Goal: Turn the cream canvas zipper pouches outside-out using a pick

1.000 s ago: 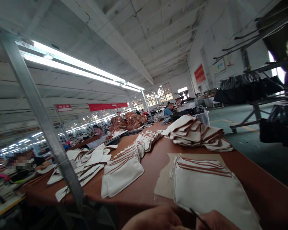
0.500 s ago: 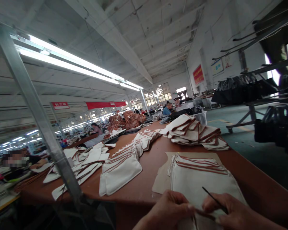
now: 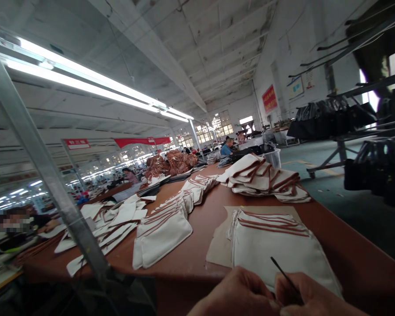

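At the bottom of the view my left hand (image 3: 238, 295) is closed in a pinch, its fingertips meeting those of my right hand. What it pinches is hidden. My right hand (image 3: 307, 293) is closed round a thin dark tool (image 3: 285, 274), whose tip points up and to the left. Just beyond both hands lies a stack of white pieces with brown edging (image 3: 276, 248), resting on a tan sheet (image 3: 217, 248). A fanned row of similar white pieces (image 3: 166, 235) runs away to the left of it.
The brown table (image 3: 342, 239) carries a white pile (image 3: 263, 177) at the back right and loose white pieces (image 3: 118, 224) at left. A metal post (image 3: 52, 175) rises at left. Black bags (image 3: 329, 120) hang on a rack at right. A person in blue (image 3: 226, 148) sits beyond.
Both hands have moved slightly lower and their fingertips have come closer together. The brown-edged piece seen between them earlier is now mostly out of sight. The view has shifted a little.
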Tool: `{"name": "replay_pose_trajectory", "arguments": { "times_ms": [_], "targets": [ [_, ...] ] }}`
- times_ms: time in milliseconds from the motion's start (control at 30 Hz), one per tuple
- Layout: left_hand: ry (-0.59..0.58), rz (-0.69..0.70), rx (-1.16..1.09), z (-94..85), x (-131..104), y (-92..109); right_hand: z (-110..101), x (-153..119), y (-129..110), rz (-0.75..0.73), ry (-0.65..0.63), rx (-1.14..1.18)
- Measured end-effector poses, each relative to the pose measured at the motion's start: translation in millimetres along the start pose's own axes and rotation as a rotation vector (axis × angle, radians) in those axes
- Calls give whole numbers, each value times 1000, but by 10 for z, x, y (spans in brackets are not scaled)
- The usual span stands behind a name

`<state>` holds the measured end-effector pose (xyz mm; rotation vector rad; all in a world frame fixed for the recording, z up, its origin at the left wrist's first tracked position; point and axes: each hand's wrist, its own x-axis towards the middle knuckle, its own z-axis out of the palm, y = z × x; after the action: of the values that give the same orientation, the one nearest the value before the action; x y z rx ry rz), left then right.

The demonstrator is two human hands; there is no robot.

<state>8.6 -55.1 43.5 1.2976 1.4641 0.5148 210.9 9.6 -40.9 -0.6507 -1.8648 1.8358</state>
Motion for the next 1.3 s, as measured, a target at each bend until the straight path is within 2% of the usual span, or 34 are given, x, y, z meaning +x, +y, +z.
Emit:
{"name": "replay_pose_trajectory", "arguments": {
  "times_ms": [133, 333, 500, 700, 800, 900, 1067, 1167, 1300],
  "targets": [
    [16, -26, 14, 35, 75, 27, 10, 55, 26, 27, 21, 61],
    [26, 0, 27, 91, 195, -61, 54, 66, 17, 60, 115, 152],
    [-14, 42, 110, 109, 146, -42, 31, 40, 2, 26, 107, 62],
    [147, -13, -21, 218, 248, -70, -8, 36, -25, -49, 216, -181],
    [168, 12, -87, 316, 279, -109, 2, -26, -93, -67, 263, -262],
    [97, 46, -182, 379, 256, -127, 1, -112, -158, -119, 267, -242],
    [-97, 11, -377, 300, 265, -143, -40, -204, -150, -284, 312, -187],
    [-196, -5, -520, 266, 235, -145, -19, -263, -153, -446, 326, -311],
    [-221, -34, -602, 276, 220, -157, -7, -291, -119, -682, 310, -612]
  ]
}}
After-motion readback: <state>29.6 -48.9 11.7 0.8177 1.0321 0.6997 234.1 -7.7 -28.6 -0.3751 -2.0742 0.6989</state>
